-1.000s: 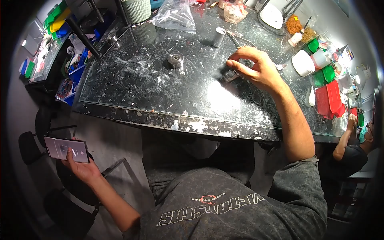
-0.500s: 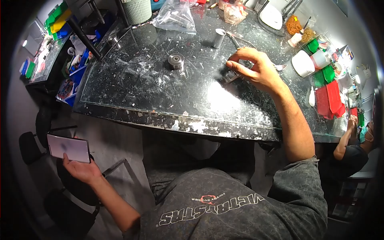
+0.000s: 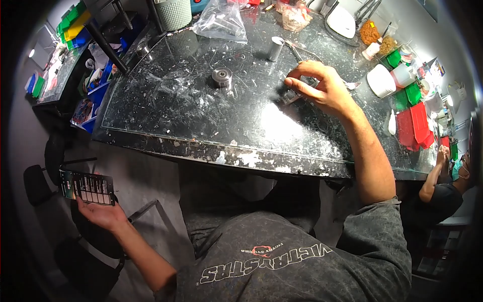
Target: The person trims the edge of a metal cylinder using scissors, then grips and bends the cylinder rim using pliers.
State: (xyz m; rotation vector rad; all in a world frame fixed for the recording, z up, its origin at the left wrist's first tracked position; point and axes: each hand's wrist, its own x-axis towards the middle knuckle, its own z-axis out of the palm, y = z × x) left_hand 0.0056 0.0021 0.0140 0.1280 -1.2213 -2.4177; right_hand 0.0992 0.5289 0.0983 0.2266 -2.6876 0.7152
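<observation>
My left hand (image 3: 103,214), beyond the bench's left front edge, holds a smartphone (image 3: 88,187) flat with its screen up. The screen shows dark areas with light blocks. Above the bench, my right hand (image 3: 322,88) has its thumb and fingers drawn together in a pinch. What they hold, if anything, I cannot make out. Just under the fingertips is a small greyish shape (image 3: 291,97), perhaps a reflection. A round metal piece with a hole in its top (image 3: 222,77) sits to the left of my right hand. Behind that hand stands a light grey cylinder (image 3: 275,49).
The scratched black bench (image 3: 161,110) has white marks and a chipped front edge. A clear plastic bag (image 3: 221,22) and a woven-look bin (image 3: 172,15) are at the back. Red trays (image 3: 413,126) and a white tub (image 3: 381,80) stand right, near another person's arm (image 3: 433,176).
The phone's screen has gone from a pale, nearly blank display to a dark one with light blocks. My left thumb has moved slightly toward the phone's near edge. My right hand stays put.
</observation>
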